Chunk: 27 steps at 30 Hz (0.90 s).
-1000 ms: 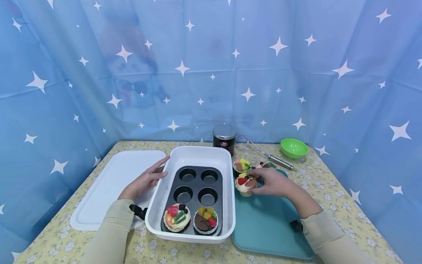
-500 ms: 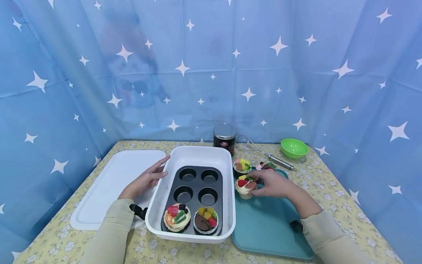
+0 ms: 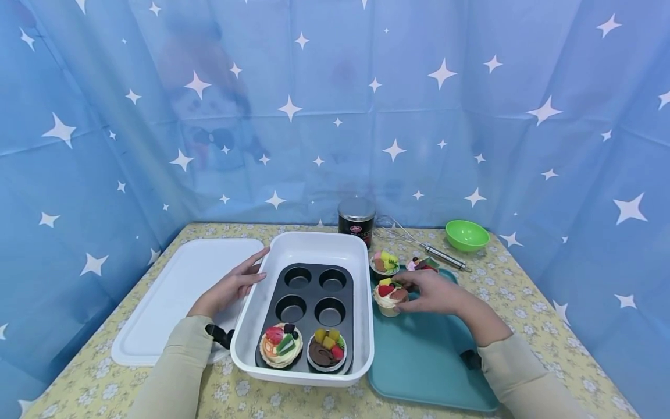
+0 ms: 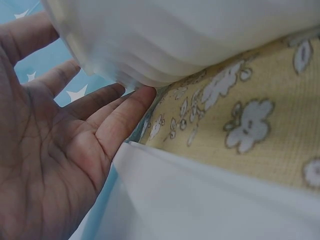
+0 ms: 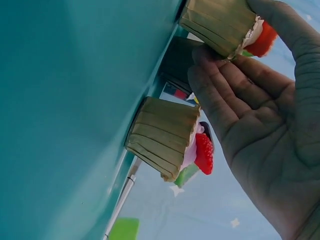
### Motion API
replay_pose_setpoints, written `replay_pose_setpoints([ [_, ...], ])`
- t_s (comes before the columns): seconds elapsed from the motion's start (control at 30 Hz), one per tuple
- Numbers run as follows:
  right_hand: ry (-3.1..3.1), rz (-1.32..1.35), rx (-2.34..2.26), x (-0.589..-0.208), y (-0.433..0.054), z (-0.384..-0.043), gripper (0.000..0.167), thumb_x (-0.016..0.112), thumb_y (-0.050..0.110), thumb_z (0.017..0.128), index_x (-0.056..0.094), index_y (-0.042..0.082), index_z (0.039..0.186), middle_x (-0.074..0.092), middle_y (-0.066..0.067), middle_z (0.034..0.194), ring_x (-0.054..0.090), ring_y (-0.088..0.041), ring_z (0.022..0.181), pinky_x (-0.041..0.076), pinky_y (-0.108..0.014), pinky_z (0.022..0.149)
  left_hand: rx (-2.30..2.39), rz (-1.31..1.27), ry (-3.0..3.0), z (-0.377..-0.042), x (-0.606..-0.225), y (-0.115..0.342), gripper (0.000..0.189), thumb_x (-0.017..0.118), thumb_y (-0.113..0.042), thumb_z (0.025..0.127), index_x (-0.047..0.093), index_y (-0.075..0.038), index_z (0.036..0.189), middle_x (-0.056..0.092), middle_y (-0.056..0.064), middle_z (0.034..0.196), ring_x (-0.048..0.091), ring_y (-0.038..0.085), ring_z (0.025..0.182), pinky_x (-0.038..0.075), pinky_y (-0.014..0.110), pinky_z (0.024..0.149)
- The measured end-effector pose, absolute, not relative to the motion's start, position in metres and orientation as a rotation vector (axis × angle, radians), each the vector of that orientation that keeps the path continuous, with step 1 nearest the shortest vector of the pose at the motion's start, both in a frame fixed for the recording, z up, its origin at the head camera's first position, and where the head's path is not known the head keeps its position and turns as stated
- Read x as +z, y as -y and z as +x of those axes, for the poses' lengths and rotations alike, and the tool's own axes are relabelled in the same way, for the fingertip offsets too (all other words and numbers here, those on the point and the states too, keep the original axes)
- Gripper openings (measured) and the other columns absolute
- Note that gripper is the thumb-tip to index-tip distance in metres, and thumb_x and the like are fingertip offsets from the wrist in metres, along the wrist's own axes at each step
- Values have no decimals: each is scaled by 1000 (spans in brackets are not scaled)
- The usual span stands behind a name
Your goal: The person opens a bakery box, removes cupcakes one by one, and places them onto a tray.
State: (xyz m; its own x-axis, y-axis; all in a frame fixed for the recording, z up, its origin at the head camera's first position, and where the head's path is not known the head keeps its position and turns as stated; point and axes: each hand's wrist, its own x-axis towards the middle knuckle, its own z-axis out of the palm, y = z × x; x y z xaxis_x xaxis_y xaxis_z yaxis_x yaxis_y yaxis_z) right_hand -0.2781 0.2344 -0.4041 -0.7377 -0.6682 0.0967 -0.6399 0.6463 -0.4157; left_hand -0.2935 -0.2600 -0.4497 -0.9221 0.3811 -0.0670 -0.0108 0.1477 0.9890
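My right hand [image 3: 433,292] pinches a cupcake [image 3: 388,304] with cream, a strawberry and yellow fruit, between thumb and fingers at the teal tray's left side. In the right wrist view its pleated brown cup [image 5: 217,25] is upright close to the tray surface. Behind it are a dark-cupped cupcake [image 3: 384,263] and a pink-topped cupcake [image 3: 421,263]. My left hand [image 3: 230,289] rests against the left wall of a white bin [image 3: 319,247], fingers straight. Inside lies a black muffin pan [image 3: 310,291]; its two near cups hold a cream cupcake [image 3: 281,346] and a chocolate cupcake [image 3: 327,351].
A white lid [image 3: 167,297] lies left of the bin. The teal tray [image 3: 429,366] lies to its right. Behind stand a dark tin [image 3: 356,218], a whisk [image 3: 439,253] and a green bowl [image 3: 467,234]. Blue star-patterned cloth surrounds the table.
My right hand has shifted slightly with the cupcake, which sits a touch lower, and more of the pink-topped cupcake behind shows. My left hand and the bin have stayed in place.
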Motion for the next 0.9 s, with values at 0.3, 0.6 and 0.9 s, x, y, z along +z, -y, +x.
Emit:
replay_pose_setpoints([
  [0.3,-2753,-1042,-633,-399,-237,-277,69,80,44,86,58,6,140,63,-10,130,62,-21,109,53,-41,83,1843,383,-2131,-294,-450,261,71,60,-30,102,22,-39,161,33,20,156,42,14,54,43,25,59],
  [0.6,-2722,-1124,-645,-389,-241,-275,76,75,48,89,52,3,146,58,-12,141,58,-31,124,51,-48,94,1820,361,-2142,-294,-451,260,71,60,-31,102,21,-40,161,27,20,160,47,14,60,48,29,71],
  [0.9,-2705,-1220,-703,-363,-212,-264,58,72,41,94,60,10,140,60,-9,138,58,-31,123,51,-52,94,1839,340,-2138,-294,-452,259,72,62,-30,101,23,-40,160,36,18,154,48,15,60,48,30,72],
])
